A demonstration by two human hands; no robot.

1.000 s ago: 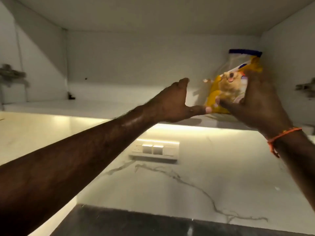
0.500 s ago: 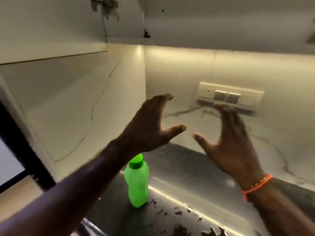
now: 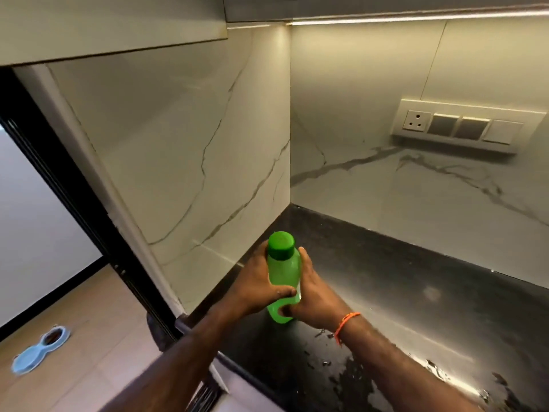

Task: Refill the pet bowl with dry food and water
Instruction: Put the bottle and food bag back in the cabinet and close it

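Both hands are wrapped around a green bottle (image 3: 283, 278) of translucent plastic with a darker round cap, upright over the near corner of the glossy black table (image 3: 401, 292). The left hand (image 3: 257, 288) grips its left side, thumb across the front; the right hand (image 3: 316, 292) clasps the right side, thumb low on the body, an orange cord (image 3: 346, 322) at the wrist. Water droplets speckle the stone nearby. Down on the beige tiled floor (image 3: 89, 352) lies a pale blue double pet bowl (image 3: 40, 350), figure-eight shaped.
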